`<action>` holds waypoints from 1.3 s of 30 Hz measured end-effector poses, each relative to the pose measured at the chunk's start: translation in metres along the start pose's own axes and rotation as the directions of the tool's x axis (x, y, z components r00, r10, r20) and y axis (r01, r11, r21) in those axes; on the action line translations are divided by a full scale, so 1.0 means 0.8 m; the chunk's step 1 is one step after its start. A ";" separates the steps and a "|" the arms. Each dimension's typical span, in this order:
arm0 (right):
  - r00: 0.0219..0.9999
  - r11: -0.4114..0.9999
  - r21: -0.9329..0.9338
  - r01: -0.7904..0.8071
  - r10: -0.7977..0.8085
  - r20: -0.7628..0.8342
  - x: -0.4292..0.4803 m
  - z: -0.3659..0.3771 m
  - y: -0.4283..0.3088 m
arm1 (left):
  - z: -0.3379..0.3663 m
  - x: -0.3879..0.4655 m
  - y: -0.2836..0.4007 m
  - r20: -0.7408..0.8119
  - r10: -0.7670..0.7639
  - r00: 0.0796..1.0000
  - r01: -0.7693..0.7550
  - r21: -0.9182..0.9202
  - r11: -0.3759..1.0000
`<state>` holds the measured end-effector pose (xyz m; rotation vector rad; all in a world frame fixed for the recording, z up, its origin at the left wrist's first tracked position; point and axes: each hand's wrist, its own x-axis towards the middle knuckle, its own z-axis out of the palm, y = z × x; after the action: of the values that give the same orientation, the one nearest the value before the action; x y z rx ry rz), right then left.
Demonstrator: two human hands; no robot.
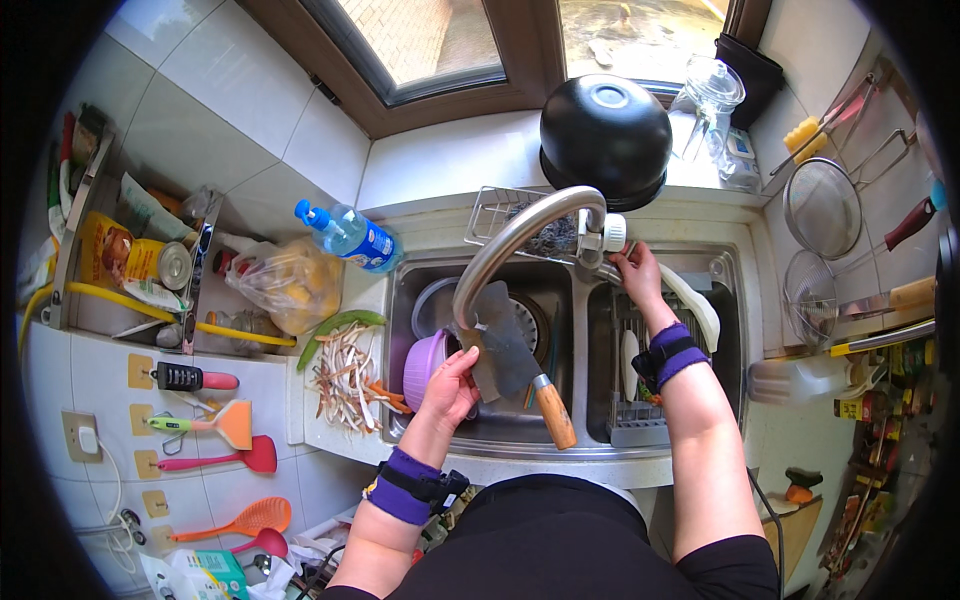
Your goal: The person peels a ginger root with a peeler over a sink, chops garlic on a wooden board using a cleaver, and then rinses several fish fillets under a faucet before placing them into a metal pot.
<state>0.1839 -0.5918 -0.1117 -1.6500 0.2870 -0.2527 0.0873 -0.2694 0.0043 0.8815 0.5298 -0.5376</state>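
Observation:
My left hand (pixel 452 379) pinches the left edge of the blade of a cleaver (pixel 514 349). The blade lies over the left sink basin (pixel 559 300), below the curved metal faucet (pixel 517 221). Its wooden handle points down towards me, over the front rim. My right hand (pixel 637 270) is at the base of the faucet, with its fingers on the faucet lever (pixel 631 246). A purple plastic bowl (pixel 424 371) sits in the left basin, partly behind my left hand. No water stream can be made out.
Vegetable peelings (pixel 349 379) and a green pod (pixel 337 326) lie left of the sink. A blue soap bottle (pixel 360 240) stands behind them. The right basin holds a grey rack (pixel 637 431) and a long white curved object (pixel 694 307). A black bowl (pixel 606 139) rests upside down on the sill.

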 end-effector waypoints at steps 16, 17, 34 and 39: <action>0.559 0.703 0.163 -0.692 0.379 0.737 -0.223 0.077 -0.129 | -0.005 0.024 0.000 0.029 0.060 0.998 -0.062 0.075 0.995; 0.581 0.723 0.168 -0.670 0.370 0.725 -0.222 0.079 -0.123 | -0.008 0.025 0.004 0.004 0.060 0.998 -0.060 0.139 0.988; 0.598 0.660 0.229 -0.716 0.411 0.688 -0.234 0.110 -0.130 | 0.026 0.078 -0.007 0.491 0.539 0.684 -0.274 0.858 -0.435; 0.633 0.658 0.269 -0.703 0.406 0.659 -0.224 0.110 -0.122 | 0.026 0.077 -0.015 0.495 0.489 0.718 -0.217 0.827 -0.518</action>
<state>0.0480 -0.4408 -0.0220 -0.9522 0.2673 0.6140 0.1299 -0.3059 -0.0303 2.8099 -0.4613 0.0590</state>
